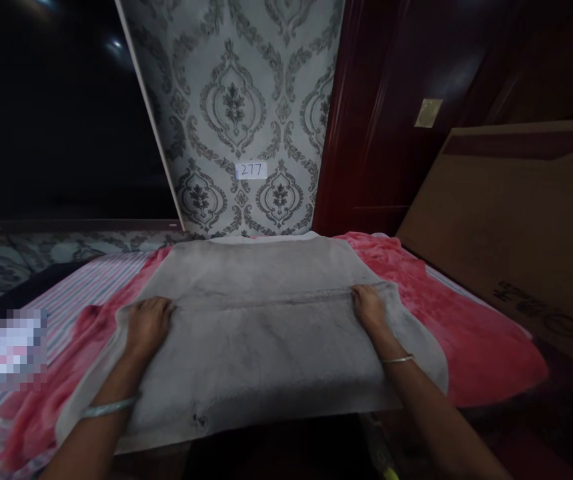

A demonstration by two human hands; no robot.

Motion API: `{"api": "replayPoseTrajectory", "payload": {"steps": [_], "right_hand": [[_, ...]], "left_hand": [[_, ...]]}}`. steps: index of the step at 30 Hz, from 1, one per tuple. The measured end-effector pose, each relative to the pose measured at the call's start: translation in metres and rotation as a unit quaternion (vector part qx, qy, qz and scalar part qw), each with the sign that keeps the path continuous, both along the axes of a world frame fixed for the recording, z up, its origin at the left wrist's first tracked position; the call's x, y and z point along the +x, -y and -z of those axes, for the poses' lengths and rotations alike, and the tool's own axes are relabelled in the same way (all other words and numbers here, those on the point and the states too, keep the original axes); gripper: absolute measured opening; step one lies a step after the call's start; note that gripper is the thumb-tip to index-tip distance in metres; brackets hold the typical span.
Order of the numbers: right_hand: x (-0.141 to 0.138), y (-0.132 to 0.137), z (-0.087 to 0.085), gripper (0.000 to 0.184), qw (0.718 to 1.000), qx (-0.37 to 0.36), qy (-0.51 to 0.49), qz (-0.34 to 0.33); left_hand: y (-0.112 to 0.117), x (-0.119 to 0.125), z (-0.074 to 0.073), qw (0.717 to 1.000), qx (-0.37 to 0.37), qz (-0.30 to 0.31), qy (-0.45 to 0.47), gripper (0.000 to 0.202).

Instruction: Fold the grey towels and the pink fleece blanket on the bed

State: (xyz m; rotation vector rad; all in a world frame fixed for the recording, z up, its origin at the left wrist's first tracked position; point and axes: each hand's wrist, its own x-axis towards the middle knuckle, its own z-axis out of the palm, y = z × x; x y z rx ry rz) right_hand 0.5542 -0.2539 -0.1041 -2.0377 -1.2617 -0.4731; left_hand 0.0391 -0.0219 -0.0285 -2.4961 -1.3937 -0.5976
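A grey plush cloth lies spread before me, its near edge hanging down and a dark stain near that edge. Across its middle runs a raised crease. At the left end of this crease, my left hand has its fingers curled on the fabric. My right hand pinches the cloth at the right end. Beneath it, a pink fleece blanket shows on both sides. Fingertips of both hands are partly hidden by the fabric.
A striped sheet lies under the pink blanket. A dark screen stands at the left, and a large cardboard box leans at the right. Patterned wallpaper with a paper label rises behind, beside dark red wood panelling.
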Motion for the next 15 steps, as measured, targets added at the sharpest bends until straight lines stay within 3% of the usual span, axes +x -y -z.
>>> {"api": "replayPoseTrajectory", "payload": {"steps": [5, 9, 15], "right_hand": [[0.001, 0.031, 0.001, 0.028, 0.997, 0.064, 0.034, -0.026], [0.006, 0.059, 0.010, 0.026, 0.997, 0.050, 0.047, -0.044], [0.018, 0.068, 0.008, 0.038, 0.999, -0.008, 0.042, -0.018]], "left_hand": [[0.013, -0.025, 0.003, 0.998, 0.045, 0.037, 0.038, 0.036], [0.016, -0.049, 0.011, 0.998, 0.038, 0.057, 0.003, 0.030], [0.014, -0.067, 0.006, 0.997, -0.001, -0.016, -0.080, 0.038]]}}
